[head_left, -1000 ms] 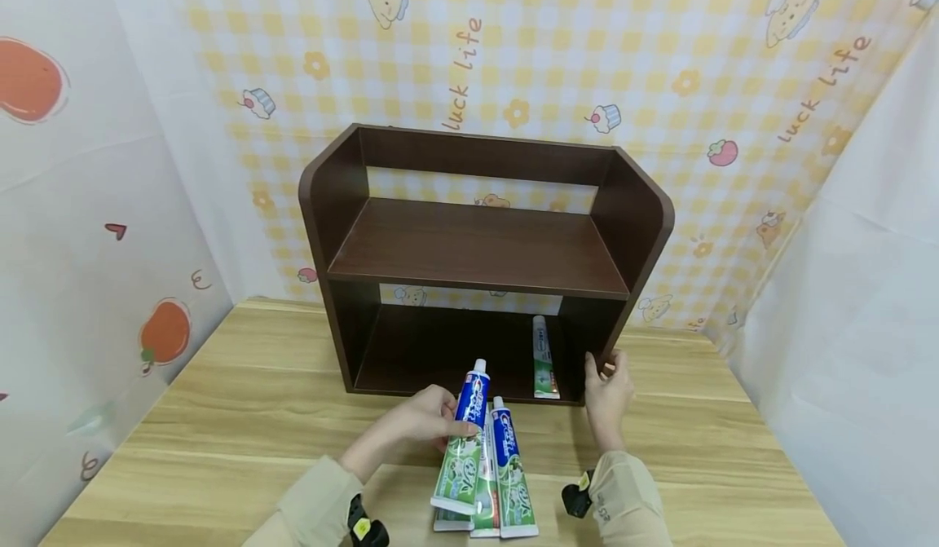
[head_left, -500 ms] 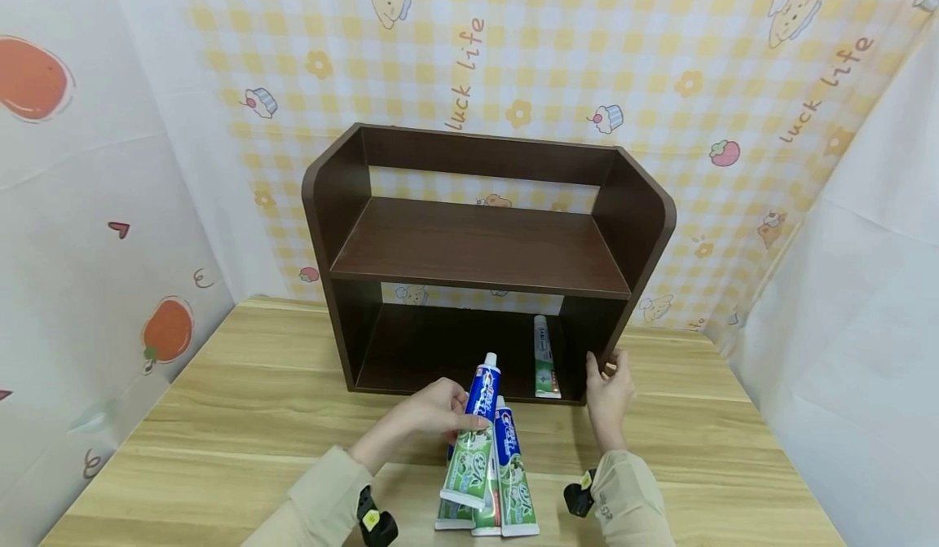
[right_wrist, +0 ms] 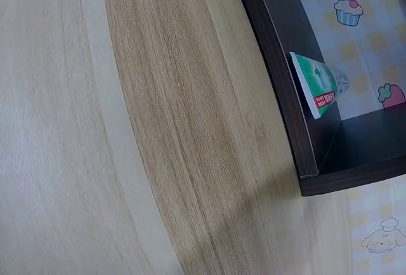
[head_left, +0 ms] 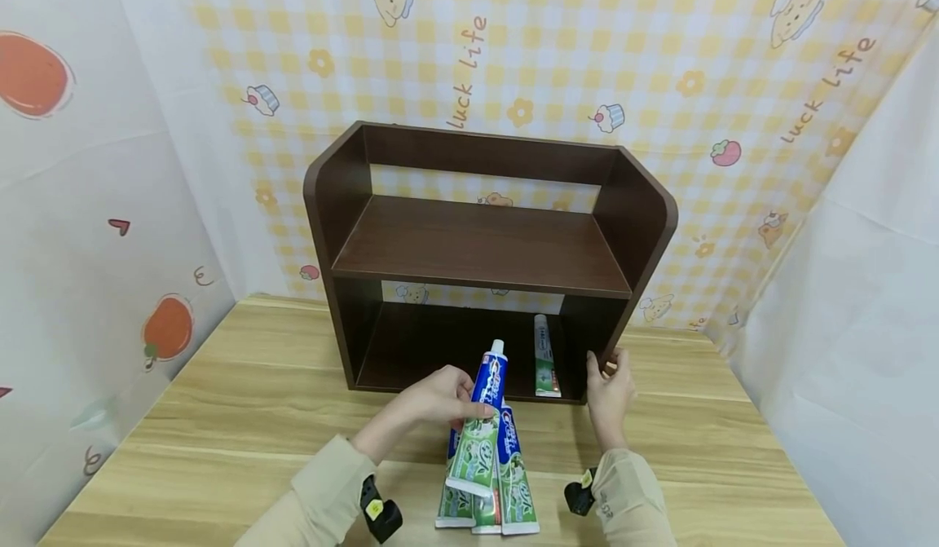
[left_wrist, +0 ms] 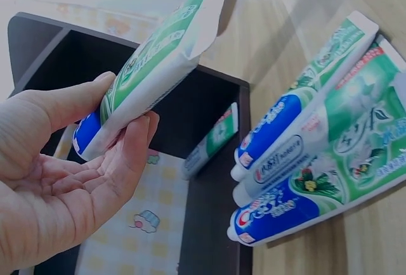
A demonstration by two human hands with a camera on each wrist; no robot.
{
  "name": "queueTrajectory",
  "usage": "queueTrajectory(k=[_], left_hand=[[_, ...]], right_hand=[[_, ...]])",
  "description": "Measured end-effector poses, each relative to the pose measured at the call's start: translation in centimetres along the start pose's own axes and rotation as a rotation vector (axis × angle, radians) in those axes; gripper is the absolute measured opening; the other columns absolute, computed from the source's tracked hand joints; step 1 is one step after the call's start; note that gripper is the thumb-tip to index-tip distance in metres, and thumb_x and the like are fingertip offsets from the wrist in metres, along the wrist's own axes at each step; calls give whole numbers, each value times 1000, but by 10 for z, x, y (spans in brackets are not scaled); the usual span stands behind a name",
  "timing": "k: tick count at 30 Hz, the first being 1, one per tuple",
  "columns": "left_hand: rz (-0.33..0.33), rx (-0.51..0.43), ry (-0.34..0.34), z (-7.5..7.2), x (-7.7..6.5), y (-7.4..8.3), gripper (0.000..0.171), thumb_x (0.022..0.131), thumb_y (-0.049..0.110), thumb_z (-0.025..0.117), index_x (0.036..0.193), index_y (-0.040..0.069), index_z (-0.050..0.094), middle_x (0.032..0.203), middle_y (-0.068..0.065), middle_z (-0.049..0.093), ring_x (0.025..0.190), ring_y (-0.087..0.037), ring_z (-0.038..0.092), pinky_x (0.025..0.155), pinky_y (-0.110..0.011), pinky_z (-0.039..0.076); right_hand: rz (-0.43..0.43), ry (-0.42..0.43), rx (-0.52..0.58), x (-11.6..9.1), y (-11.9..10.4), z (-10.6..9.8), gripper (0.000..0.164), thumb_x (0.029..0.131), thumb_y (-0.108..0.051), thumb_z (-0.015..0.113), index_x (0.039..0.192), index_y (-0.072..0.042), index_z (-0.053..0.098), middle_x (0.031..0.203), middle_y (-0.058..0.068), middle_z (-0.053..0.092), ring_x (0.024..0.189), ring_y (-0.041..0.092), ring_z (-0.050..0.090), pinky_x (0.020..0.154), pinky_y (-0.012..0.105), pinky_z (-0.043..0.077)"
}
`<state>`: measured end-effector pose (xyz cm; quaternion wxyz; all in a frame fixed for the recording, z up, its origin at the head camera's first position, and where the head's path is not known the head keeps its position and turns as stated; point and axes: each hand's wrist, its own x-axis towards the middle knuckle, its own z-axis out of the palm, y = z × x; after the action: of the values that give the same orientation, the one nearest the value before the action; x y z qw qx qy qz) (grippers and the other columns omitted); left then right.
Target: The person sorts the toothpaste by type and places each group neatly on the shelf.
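My left hand [head_left: 440, 400] pinches a blue and green toothpaste tube [head_left: 480, 421] between thumb and fingers, its cap tilted up toward the shelf. In the left wrist view, the thumb lies along one side of the held tube [left_wrist: 149, 66] and the fingertips along the other. Below it several toothpaste tubes [head_left: 517, 482] lie fanned out and overlapping on the table. My right hand [head_left: 610, 396] grips the lower front edge of the right side panel of the dark brown shelf [head_left: 480, 245]. Inside the bottom tier, a white and green toothpaste tube [head_left: 544, 355] lies near that panel, cap to the back.
The two-tier shelf stands on a light wood table [head_left: 242, 416] against a yellow checked backdrop [head_left: 513, 50]. White cloth [head_left: 844, 302] hangs at both sides. The shelf's middle board [head_left: 477, 245] overhangs the bottom tier. A camera [head_left: 380, 510] is strapped to each wrist.
My left hand has carried its toothpaste tube slightly up and to the right, toward the bottom tier. The right hand stays on the shelf's side panel.
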<state>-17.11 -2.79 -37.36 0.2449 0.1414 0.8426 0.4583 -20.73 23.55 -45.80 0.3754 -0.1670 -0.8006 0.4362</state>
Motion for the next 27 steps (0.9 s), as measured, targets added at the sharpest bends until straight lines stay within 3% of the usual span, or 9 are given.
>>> queueTrajectory(k=[8,12,14,17,27], left_hand=[[52,4,-11,-8,0,12,36,81,29,69,95,-1,55,76,-7,65,61,-14,63,67,-35,57],[63,16,-8,-9,0,17,39,80,31,69,97,-1,55,76,-7,64,61,-13,62,65,-33,57],[66,16,-11,-10,0,20,39,80,31,69,97,-1,55,77,-7,64,62,-13,62,66,-33,57],[78,26,-16,-11,0,25,39,81,31,69,98,-1,54,78,-7,63,61,-13,61,66,-34,57],[108,58,-19,-14,-1,40,43,81,33,69,102,-1,54,78,-7,64,61,-14,62,64,-30,56]], right_hand=[[4,-11,-10,1,-1,-2,20,82,-12,65,93,0,54,91,18,64,79,31,65,59,4,39],[-4,-15,-32,1,-1,-2,19,82,-13,65,91,-1,54,91,19,64,80,34,66,65,27,52],[-8,-16,-40,1,-1,-3,19,82,-13,65,90,-1,53,91,20,65,80,36,66,69,41,53],[-10,-39,-66,2,-2,-5,19,82,-14,65,89,-2,52,92,21,65,82,38,66,73,49,51],[10,-234,-144,13,-10,-14,18,83,-11,61,90,-3,47,94,21,61,82,38,66,62,41,53]])
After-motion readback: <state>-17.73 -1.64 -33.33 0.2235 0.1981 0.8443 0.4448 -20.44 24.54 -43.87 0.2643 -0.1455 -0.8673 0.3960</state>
